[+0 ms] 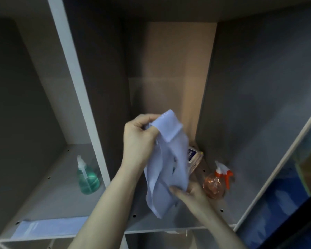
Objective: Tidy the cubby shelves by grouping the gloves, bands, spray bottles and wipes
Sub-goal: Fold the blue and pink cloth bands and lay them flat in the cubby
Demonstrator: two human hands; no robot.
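A pale blue stretch band (166, 164) hangs in folded loops in front of the middle cubby. My left hand (139, 139) grips its upper folded end, fingers curled round it. Lower down, my right hand (188, 192) holds the band's lower part from behind, its fingers mostly hidden by the fabric. Behind the band, a pack of wipes (194, 157) lies on the cubby floor. An orange spray bottle (216, 182) stands to the right of it in the same cubby. Another pale blue band (48, 227) lies flat along the front edge of the left cubby.
A green pump bottle (87, 178) stands in the left cubby near the white divider (83, 97). The grey shelf floor (169, 223) has small peg holes. A dark blue surface (280, 203) lies beyond the right wall. Lower cubbies show below the shelf edge.
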